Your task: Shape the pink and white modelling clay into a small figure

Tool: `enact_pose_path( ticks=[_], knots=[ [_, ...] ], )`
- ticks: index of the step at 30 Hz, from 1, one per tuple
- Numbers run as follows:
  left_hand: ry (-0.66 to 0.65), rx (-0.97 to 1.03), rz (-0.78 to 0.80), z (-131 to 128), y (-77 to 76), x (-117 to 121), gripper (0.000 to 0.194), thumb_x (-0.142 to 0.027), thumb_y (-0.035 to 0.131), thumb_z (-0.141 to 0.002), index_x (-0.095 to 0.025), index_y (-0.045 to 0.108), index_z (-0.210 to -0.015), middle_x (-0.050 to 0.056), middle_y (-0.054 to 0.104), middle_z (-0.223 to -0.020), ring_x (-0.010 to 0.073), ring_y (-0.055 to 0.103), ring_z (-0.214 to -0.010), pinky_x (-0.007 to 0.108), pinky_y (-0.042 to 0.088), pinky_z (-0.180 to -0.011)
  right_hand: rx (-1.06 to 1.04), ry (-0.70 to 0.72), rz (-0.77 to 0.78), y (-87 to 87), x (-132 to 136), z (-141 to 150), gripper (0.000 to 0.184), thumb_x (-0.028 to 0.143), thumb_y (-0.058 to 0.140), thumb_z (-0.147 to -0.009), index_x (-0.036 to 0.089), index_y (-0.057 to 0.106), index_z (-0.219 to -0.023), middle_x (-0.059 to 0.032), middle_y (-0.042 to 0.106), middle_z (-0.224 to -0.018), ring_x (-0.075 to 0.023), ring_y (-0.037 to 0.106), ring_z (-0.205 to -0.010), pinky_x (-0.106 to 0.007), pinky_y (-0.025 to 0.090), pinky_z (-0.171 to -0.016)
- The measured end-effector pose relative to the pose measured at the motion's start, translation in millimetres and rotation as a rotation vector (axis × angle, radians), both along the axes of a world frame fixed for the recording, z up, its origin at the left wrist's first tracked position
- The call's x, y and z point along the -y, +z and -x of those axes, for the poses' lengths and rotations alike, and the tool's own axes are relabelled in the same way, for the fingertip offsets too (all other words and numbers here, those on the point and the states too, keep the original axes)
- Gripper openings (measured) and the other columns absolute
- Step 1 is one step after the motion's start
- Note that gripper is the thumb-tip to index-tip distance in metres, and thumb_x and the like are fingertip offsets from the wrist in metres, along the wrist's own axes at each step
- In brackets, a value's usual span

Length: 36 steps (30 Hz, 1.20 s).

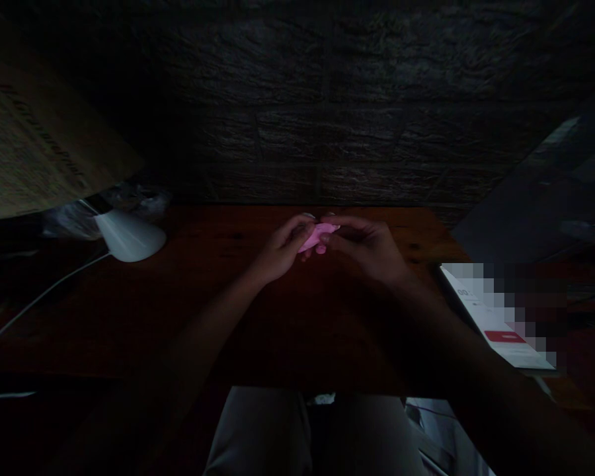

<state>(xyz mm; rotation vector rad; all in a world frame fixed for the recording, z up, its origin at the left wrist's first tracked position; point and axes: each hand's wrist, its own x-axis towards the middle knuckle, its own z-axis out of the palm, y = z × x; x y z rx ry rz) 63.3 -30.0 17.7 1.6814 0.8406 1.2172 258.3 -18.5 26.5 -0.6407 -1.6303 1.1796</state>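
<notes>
Both hands meet over the middle of a dark wooden table (178, 297), around a small pink object (317, 238) that looks soft, like a lump of modelling clay or a little toy. My left hand (282, 248) grips its left side between thumb and fingers. On the other side, the thumb and fingertips of my right hand (371, 244) pinch its right end, where a small pale tip shows. A rounded pink bit hangs at the lower edge. Dim light hides the object's exact kind and the fingers behind it.
At the left stands a white cone-shaped lamp base (129, 237) with a white cable (44, 301), near crumpled clear plastic (69, 221). A printed brown cardboard box (39, 132) looms above. A lit screen (490, 324) lies at the right edge. Behind rises a dark brick wall (287, 132).
</notes>
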Motion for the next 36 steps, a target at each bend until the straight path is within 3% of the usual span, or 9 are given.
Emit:
enact_pose_path(
  ticks=[3, 8, 15, 21, 29, 36],
  knots=[
    [0.038, -0.073, -0.058, 0.1, -1.9, 0.6, 0.029, -0.044, 0.053, -0.103, -0.018, 0.063, -0.113, 0.005, 0.074, -0.090, 0.0113, 0.066, -0.067, 0.022, 0.051, -0.060, -0.029, -0.037, 0.015, 0.7, -0.2, 0.9, 0.036, 0.050, 0.090, -0.073, 0.024, 0.083, -0.097, -0.0034, 0.079, -0.092, -0.0178, 0.072, -0.076, -0.035, 0.061, -0.075],
    [0.150, -0.235, -0.355, 0.8, -4.1, 2.8, 0.035, -0.031, 0.072, -0.093, -0.016, 0.065, -0.124, 0.012, 0.074, -0.124, 0.0200, 0.071, -0.110, 0.031, 0.056, -0.094, -0.023, -0.132, 0.063, 0.8, -1.4, 2.4, 0.039, 0.056, 0.090, -0.069, 0.023, 0.082, -0.087, -0.0032, 0.079, -0.086, -0.0175, 0.071, -0.075, -0.033, 0.060, -0.072],
    [0.259, -0.397, -0.470, 2.8, -2.8, 6.3, 0.030, -0.025, 0.067, -0.095, -0.018, 0.069, -0.124, 0.010, 0.077, -0.122, 0.0200, 0.073, -0.108, 0.032, 0.058, -0.094, -0.017, -0.093, 0.108, -2.8, -0.7, 4.0, 0.037, 0.053, 0.087, -0.075, 0.023, 0.082, -0.096, -0.0027, 0.077, -0.088, -0.0146, 0.068, -0.072, -0.032, 0.059, -0.070],
    [0.168, -0.360, -0.358, 3.7, -5.0, 5.0, 0.031, -0.027, 0.063, -0.098, -0.016, 0.068, -0.127, 0.010, 0.077, -0.120, 0.0194, 0.075, -0.105, 0.030, 0.059, -0.091, -0.005, -0.049, 0.133, 4.5, 2.1, 1.3, 0.032, 0.053, 0.087, -0.075, 0.023, 0.083, -0.085, -0.0012, 0.073, -0.078, -0.0141, 0.066, -0.069, -0.030, 0.056, -0.069],
    [0.025, -0.098, -0.097, 0.3, -5.9, 0.7, 0.035, -0.036, 0.064, -0.097, -0.016, 0.065, -0.126, 0.010, 0.075, -0.118, 0.0168, 0.074, -0.091, 0.026, 0.060, -0.074, -0.061, -0.024, 0.307, 7.1, 2.5, -1.8, 0.028, 0.046, 0.087, -0.076, 0.022, 0.084, -0.088, -0.0029, 0.077, -0.078, -0.0144, 0.070, -0.071, -0.027, 0.055, -0.067],
    [0.045, -0.077, -0.044, 2.0, -0.8, -0.7, 0.031, -0.045, 0.061, -0.099, -0.017, 0.063, -0.112, 0.006, 0.075, -0.094, 0.0138, 0.071, -0.076, 0.025, 0.057, -0.067, -0.033, -0.048, 0.137, 4.9, 4.9, 1.7, 0.043, 0.047, 0.091, -0.072, 0.024, 0.081, -0.106, -0.0039, 0.079, -0.095, -0.0159, 0.070, -0.076, -0.033, 0.058, -0.073]
  ],
)
